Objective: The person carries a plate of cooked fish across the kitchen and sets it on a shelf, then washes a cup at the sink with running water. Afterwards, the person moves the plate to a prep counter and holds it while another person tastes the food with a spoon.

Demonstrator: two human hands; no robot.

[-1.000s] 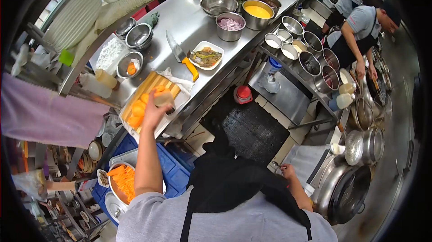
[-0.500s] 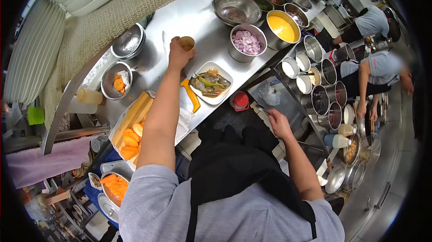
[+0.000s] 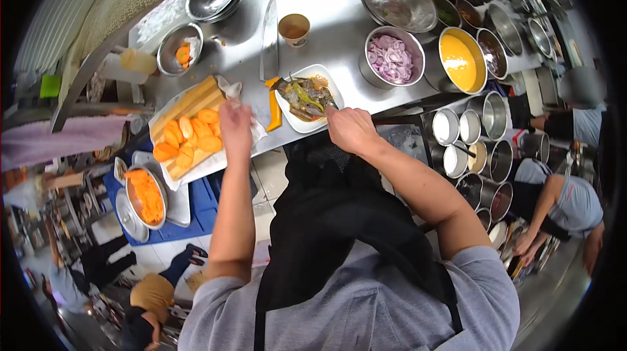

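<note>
My right hand (image 3: 353, 130) is closed at the near right edge of a white square dish (image 3: 333, 77). A short bit of a metal utensil shows at its fingertips; its kind is hidden. In the dish lie dark-skinned fish pieces (image 3: 302, 97) in broth with a green chili pepper (image 3: 300, 93). Blurred by motion, my left hand (image 3: 235, 126) is over the right side of a wooden cutting board (image 3: 196, 97), beside peeled carrot pieces (image 3: 186, 137) and a white cloth (image 3: 228, 88). A paper cup (image 3: 295, 28) stands beyond the dish, near a large knife (image 3: 270, 41).
A yellow-handled tool (image 3: 274, 112) lies left of the dish. Right are a pot of sliced onions (image 3: 392, 59) and a pot of yellow liquid (image 3: 464, 60). A bowl of shredded carrot (image 3: 145, 197) sits lower left. Other people (image 3: 555, 201) work at the right and lower left.
My left hand has let go of the cup and moved back toward the cutting board. My right hand has come up from beside the counter to the dish. The view has shifted.
</note>
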